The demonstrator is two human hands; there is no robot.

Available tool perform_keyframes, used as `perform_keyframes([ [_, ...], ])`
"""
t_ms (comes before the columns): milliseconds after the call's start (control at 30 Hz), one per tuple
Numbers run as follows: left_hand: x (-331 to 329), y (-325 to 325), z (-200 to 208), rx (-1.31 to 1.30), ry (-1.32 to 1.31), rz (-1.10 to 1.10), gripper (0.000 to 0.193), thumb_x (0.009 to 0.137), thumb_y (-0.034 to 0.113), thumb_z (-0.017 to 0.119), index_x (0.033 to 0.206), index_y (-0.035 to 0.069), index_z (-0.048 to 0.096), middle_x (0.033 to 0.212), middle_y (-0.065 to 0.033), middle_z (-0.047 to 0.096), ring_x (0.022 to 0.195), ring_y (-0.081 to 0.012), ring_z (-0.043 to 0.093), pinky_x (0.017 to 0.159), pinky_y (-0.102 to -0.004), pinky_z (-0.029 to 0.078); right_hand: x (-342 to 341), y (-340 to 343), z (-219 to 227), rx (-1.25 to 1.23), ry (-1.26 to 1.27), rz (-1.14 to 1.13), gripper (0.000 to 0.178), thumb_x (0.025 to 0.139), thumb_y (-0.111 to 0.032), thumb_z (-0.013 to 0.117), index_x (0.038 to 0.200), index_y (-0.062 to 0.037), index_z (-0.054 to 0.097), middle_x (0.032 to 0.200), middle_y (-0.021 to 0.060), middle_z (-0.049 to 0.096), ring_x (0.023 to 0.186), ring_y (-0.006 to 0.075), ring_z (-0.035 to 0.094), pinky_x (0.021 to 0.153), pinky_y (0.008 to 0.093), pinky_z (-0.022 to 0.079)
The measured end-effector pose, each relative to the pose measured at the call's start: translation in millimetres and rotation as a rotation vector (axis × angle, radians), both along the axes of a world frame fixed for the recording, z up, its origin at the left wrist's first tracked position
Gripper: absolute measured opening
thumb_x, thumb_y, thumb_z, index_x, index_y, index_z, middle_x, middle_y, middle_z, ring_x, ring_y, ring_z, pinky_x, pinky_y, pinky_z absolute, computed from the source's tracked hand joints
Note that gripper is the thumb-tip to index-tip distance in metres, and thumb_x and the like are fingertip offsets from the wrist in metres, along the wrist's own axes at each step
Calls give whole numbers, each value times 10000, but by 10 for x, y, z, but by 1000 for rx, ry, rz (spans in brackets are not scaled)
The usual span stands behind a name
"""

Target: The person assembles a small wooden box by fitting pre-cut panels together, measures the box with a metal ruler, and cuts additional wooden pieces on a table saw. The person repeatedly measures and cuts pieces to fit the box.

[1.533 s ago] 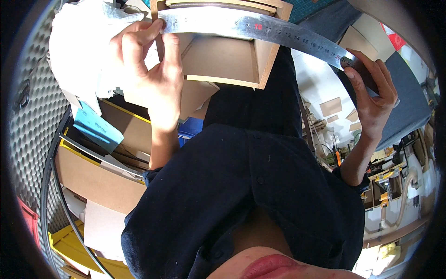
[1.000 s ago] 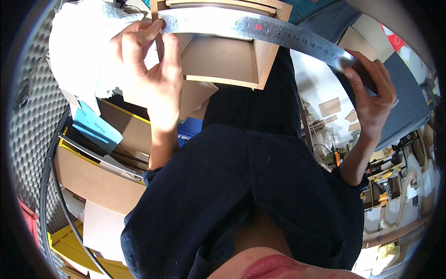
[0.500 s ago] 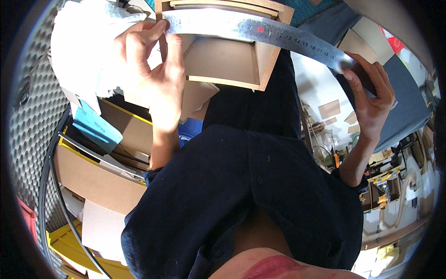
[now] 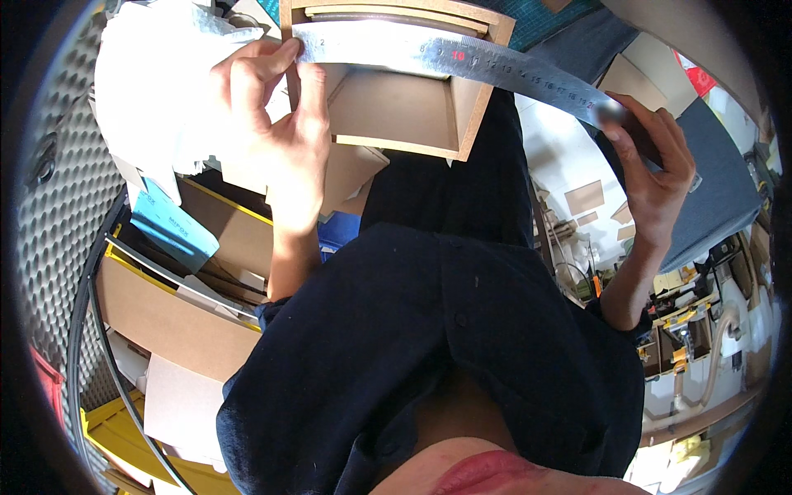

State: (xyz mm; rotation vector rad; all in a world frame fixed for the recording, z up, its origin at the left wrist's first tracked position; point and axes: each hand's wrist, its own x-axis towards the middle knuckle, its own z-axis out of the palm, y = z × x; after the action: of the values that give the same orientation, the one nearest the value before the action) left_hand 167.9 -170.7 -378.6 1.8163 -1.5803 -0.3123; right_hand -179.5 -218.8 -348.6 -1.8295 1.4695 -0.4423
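Note:
A shiny steel ruler (image 4: 495,68) stretches across the top of the view, held at both ends. My left hand (image 4: 280,124) pinches its left end between thumb and fingers, close to the left wall of an open wooden box (image 4: 396,148). At the ruler's other end, my right hand (image 4: 656,153) is closed on it with thumb and forefinger. The ruler passes over the box opening and reaches well beyond its right wall. Glare washes out part of the markings on the left half. Whether the ruler touches the box edge I cannot tell.
White crumpled plastic wrapping (image 4: 157,91) is piled at the left. Below it are a blue sheet (image 4: 173,227) and brown boards (image 4: 173,309) in a yellow-edged rack. On the right lie a dark cloth-covered surface (image 4: 714,190) and board scraps (image 4: 584,195) on the floor.
The ruler and both hands have shifted very slightly, the right hand a little to the left. Both grips stay the same.

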Motion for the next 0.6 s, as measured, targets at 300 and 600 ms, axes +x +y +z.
perform_keyframes([
  [300, -95, -112, 181, 53, 215, 131, 384, 918, 118, 734, 1224, 4, 532, 1070, -124, 589, 984, -165, 618, 821, -293, 578, 49, 341, -308, 183, -280, -336, 293, 910, -244, 757, 1120, -39, 745, 843, 14, 674, 748, 66, 572, 650, 208, 448],
  [600, -156, -160, 478, 81, -51, -15, 172, 958, 174, 665, 1055, 33, 645, 1001, -132, 649, 933, -245, 647, 852, -359, 523, 851, -470, -839, -235, -195, 49, 346, 944, -216, 637, 1278, -125, 629, 1129, 159, 683, 1026, 346, 666, 883, 435, 537],
])
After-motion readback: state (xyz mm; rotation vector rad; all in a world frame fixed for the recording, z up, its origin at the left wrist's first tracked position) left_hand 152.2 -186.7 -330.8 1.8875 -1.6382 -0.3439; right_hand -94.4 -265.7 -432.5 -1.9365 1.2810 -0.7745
